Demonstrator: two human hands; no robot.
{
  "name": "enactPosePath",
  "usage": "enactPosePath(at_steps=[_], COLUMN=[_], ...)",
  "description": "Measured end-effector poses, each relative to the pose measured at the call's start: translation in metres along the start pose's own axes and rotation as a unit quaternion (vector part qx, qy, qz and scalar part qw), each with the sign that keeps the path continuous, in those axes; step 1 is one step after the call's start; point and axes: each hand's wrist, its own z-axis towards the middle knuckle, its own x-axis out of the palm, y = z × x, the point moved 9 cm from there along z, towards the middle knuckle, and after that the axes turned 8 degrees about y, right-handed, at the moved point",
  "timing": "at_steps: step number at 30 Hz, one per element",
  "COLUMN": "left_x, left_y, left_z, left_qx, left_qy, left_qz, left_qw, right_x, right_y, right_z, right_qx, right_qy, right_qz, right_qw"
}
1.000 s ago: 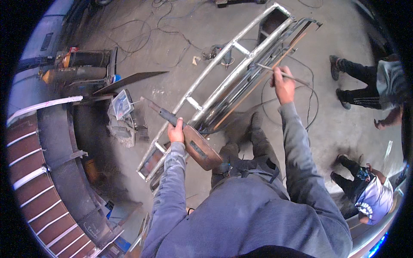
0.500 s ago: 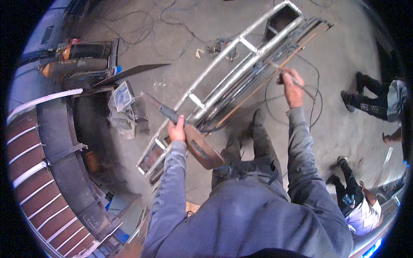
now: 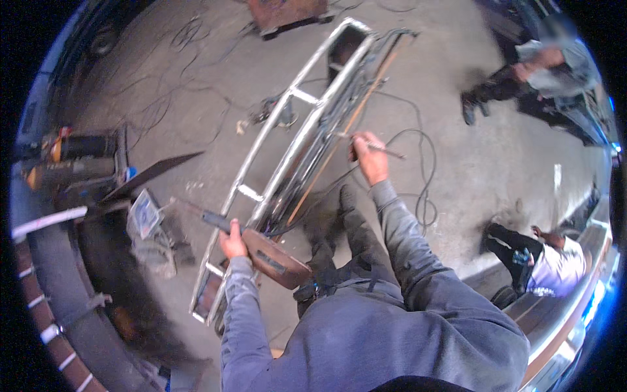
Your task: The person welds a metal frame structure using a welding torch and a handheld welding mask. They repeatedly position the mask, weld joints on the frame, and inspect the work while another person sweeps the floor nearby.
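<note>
My left hand (image 3: 233, 243) is closed round the dark handle of a welding electrode holder (image 3: 215, 220) and the edge of a brown welding hand shield (image 3: 282, 262) with a dark window slot. Both are above the near part of a long silver metal frame (image 3: 305, 96). My right hand (image 3: 371, 160) grips a thin metal rod-like tool (image 3: 392, 153) whose exact kind I cannot make out. Its far end reaches toward an orange-brown strip (image 3: 363, 108) lying along the frame's right side. Whether the tool touches the strip is unclear.
Black cables (image 3: 431, 176) loop across the floor on my right. Gas cylinders (image 3: 55, 176) and a dark sheet (image 3: 157, 175) lie to the left. One person (image 3: 555, 72) is at the far right, another (image 3: 555, 264) nearer. A brown box (image 3: 287, 14) stands at the far side.
My view has turned right, so the frame and both hands appear farther left. The tool in my right hand lies flatter. The brown box and more of the far-right person have come into view.
</note>
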Motion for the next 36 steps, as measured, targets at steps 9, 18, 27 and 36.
enactPosePath(at_steps=[9, 18, 27, 36], left_x=[-0.001, 0.0, -0.003, -0.004], left_y=[0.002, 0.002, -0.003, -0.011], left_z=[0.011, 0.013, 0.008, 0.006], left_qx=[0.047, 0.036, 0.049, 0.037], left_qy=[-0.008, -0.012, -0.022, -0.049], left_qz=[0.035, 0.08, 0.092, 0.1], left_qw=[0.998, 0.996, 0.994, 0.993], right_x=[-0.011, -0.015, -0.006, -0.023], right_y=[0.029, 0.041, 0.026, 0.041], right_z=[-0.095, -0.13, -0.112, -0.017], right_qx=[-0.027, 0.008, 0.033, -0.013], right_qy=[-0.005, -0.038, -0.026, -0.033], right_qz=[-0.04, 0.011, 0.046, 0.09], right_qw=[0.999, 0.999, 0.998, 0.995])
